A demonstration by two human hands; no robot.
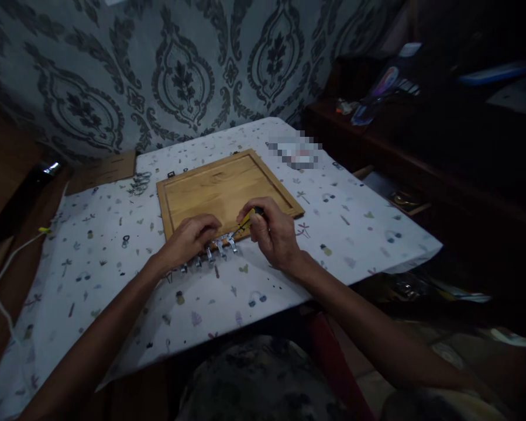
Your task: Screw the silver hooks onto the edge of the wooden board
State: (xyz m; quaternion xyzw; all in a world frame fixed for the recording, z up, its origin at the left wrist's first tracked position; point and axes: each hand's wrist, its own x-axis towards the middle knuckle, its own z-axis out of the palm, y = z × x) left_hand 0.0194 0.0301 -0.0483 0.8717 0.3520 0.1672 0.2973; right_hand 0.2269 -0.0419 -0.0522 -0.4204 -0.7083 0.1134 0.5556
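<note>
Screwdriver (pixel 246 221) clasped in right hand (pixel 275 235); left hand (pixel 189 236) curled beside hooks (pixel 232 242).

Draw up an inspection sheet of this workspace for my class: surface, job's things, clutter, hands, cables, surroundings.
Surface: white printed cloth, covering the table.
Job's things: wooden board, lying flat; metal fittings in a row along its near edge; yellow-and-black screwdriver.
Clutter: cardboard and loose metal pieces at left; a blurred-out item beyond the board's right side.
Hands: right hand grips the screwdriver; left hand is at the fittings, its grip unclear.
Cables: white cable at left.
Surroundings: patterned wall behind; bottle at right.
</note>
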